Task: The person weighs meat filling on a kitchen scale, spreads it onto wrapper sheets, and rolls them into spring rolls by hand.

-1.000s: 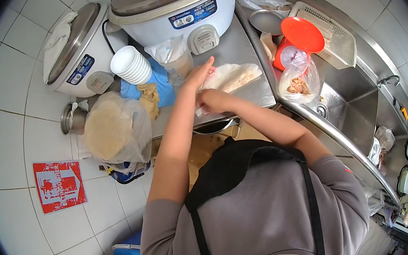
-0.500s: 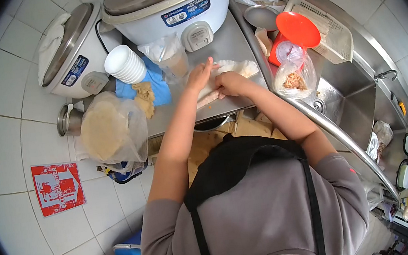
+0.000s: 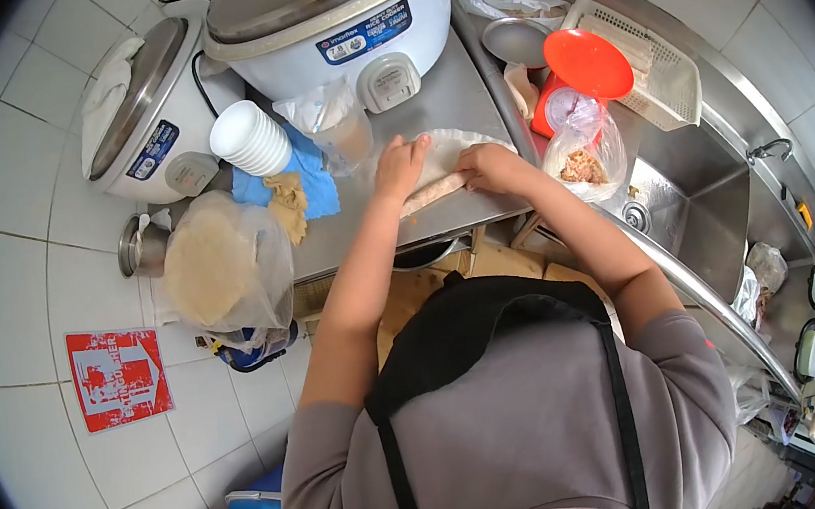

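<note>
A thin, round, pale spring roll wrapper point(image 3: 448, 149) lies on the steel counter in front of me. Along its near edge runs a long, pinkish roll of filling point(image 3: 436, 192). My left hand point(image 3: 400, 168) is at the left edge of the wrapper, its fingers bent and seemingly closed on that edge. At the right end of the filling, my right hand point(image 3: 492, 167) is closed with fingertips pinching the wrapper's edge; the fingers partly hide what they grip. To the left lies a stack of round wrappers point(image 3: 210, 260) in clear plastic.
Behind the counter stand a large rice cooker point(image 3: 328, 37) and a second cooker point(image 3: 141, 124). White cups point(image 3: 251, 139), a blue cloth point(image 3: 317, 179) and a plastic-lined container point(image 3: 338, 132) sit left. Right are a red scale point(image 3: 557, 107), bagged filling point(image 3: 583, 162) and a sink point(image 3: 687, 192).
My right hand has moved right along the filling, showing more of it. My left hand, spread before, has bent its fingers and come down onto the wrapper's left edge.
</note>
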`<state>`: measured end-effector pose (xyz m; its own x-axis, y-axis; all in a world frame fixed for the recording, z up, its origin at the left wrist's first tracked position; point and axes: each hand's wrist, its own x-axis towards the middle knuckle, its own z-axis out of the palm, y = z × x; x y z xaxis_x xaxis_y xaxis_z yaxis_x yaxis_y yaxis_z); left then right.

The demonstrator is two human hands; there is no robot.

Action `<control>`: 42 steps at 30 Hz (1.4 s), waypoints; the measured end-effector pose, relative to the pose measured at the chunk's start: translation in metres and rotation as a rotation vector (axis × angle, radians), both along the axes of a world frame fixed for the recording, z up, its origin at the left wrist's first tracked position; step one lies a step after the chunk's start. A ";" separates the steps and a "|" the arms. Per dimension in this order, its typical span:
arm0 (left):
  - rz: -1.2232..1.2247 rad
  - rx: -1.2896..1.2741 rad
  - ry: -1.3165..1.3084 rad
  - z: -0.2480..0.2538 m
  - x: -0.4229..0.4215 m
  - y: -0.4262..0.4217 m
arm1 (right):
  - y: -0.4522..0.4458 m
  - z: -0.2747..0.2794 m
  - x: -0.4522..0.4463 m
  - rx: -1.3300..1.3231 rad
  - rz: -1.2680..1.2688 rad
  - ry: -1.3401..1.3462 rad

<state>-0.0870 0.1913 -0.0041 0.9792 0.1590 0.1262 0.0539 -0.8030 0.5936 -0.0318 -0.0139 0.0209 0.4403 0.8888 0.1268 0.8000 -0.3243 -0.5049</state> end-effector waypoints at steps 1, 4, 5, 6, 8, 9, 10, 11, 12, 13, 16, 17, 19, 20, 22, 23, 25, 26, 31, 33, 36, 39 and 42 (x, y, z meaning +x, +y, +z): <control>-0.004 0.009 -0.006 0.000 0.000 0.000 | -0.003 0.006 0.000 -0.002 -0.014 -0.010; -0.003 0.018 -0.014 0.005 0.003 -0.001 | -0.007 0.005 0.005 -0.047 -0.049 -0.003; 0.000 0.016 -0.008 0.004 0.000 -0.002 | -0.008 0.001 0.005 -0.070 -0.058 0.013; 0.011 -0.001 -0.018 0.009 -0.003 -0.006 | -0.010 0.001 0.004 -0.073 -0.053 0.034; 0.026 -0.033 -0.043 0.021 -0.006 -0.012 | -0.012 0.003 0.008 -0.074 -0.049 0.073; 0.005 -0.037 -0.125 0.029 -0.007 -0.016 | -0.013 0.004 0.011 -0.072 -0.046 0.062; -0.015 -0.042 -0.203 0.033 -0.016 -0.021 | -0.014 0.003 0.009 -0.072 -0.040 0.055; -0.034 -0.048 -0.276 0.034 -0.026 -0.026 | -0.016 0.001 0.007 -0.072 -0.035 0.053; -0.107 -0.042 -0.238 0.033 -0.036 -0.032 | -0.014 0.002 0.003 -0.088 -0.060 0.053; -0.181 -0.037 -0.200 0.032 -0.044 -0.040 | -0.011 0.006 -0.001 -0.104 -0.085 0.053; -0.235 -0.005 -0.144 0.024 -0.044 -0.049 | -0.001 0.006 -0.005 -0.054 -0.066 -0.001; -0.224 0.005 -0.125 0.018 -0.047 -0.051 | 0.000 -0.001 -0.008 -0.024 -0.044 -0.018; -0.226 -0.018 -0.147 0.026 -0.054 -0.054 | -0.001 -0.005 -0.008 -0.013 -0.039 0.014; -0.234 -0.024 -0.125 0.028 -0.055 -0.052 | -0.003 -0.006 -0.006 -0.013 -0.022 0.013; -0.236 0.012 -0.109 0.022 -0.058 -0.044 | -0.006 -0.003 -0.007 -0.009 -0.019 0.016; -0.227 -0.014 -0.136 0.017 -0.060 -0.037 | -0.010 -0.002 -0.006 -0.006 -0.032 0.019; -0.212 -0.066 -0.181 0.009 -0.072 -0.023 | -0.016 -0.004 -0.004 0.018 -0.054 0.027; -0.192 -0.074 -0.164 0.009 -0.079 -0.015 | -0.020 -0.006 -0.003 0.036 -0.064 0.032; -0.124 -0.111 -0.126 0.025 -0.100 -0.003 | -0.015 0.005 -0.009 0.003 -0.041 -0.007; -0.140 -0.059 -0.170 0.030 -0.095 -0.017 | 0.001 0.005 -0.023 0.166 0.035 -0.083; -0.148 -0.062 -0.154 0.021 -0.095 -0.017 | 0.006 -0.004 -0.026 0.089 0.046 0.053; -0.094 -0.184 -0.090 0.014 -0.101 -0.002 | -0.013 -0.008 -0.013 0.120 0.001 0.119; -0.003 -0.611 -0.006 0.005 -0.109 0.012 | -0.035 -0.006 0.001 0.190 -0.093 0.275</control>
<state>-0.1959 0.2033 0.0014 0.9793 0.2018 0.0184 0.0477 -0.3175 0.9470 -0.0309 -0.0484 0.0145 0.5591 0.8151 0.1515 0.5968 -0.2688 -0.7560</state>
